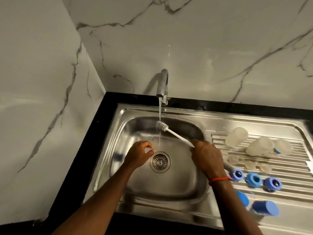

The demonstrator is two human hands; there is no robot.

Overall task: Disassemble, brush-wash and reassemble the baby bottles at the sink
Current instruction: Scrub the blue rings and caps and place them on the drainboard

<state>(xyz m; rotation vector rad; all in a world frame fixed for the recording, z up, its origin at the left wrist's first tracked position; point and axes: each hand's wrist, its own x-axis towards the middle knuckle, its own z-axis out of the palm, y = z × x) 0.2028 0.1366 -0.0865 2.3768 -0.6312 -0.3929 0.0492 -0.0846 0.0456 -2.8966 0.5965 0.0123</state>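
Blue caps [265,208] and rings [253,179] lie nearest on the draining board [288,192]. The right hand [207,156] has its grip wrapped round the brush [176,135]. The left hand [139,154], grip loose and empty, hovers by the drain [159,161]. The bristles sit under the running tap [162,85], with clear bottles [260,145] off to the right.

head view | looks steeply down | near sink [128,116]

No legible text; blue-orange print on one clear bottle [271,150] too blurred to read
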